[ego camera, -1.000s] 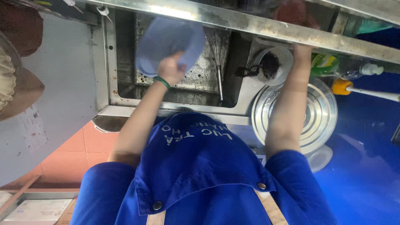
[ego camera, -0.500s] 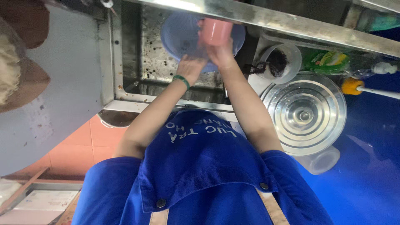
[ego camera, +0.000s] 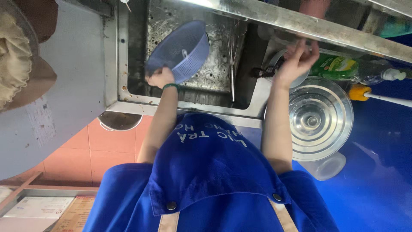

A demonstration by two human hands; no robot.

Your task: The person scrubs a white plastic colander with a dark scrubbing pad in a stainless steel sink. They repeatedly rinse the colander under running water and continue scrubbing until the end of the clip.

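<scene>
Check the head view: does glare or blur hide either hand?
Head view: bright glare streaks the sink rim and the steel lid; the right hand is slightly soft at the fingertips; the left hand and its colander read sharp; the basin behind is dim; straight edges bow near the frame borders.

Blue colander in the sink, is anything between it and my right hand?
Only a metal whisk, lying in the sink between the blue colander, gripped by the left hand, and the right hand at the sink's other edge.
</scene>
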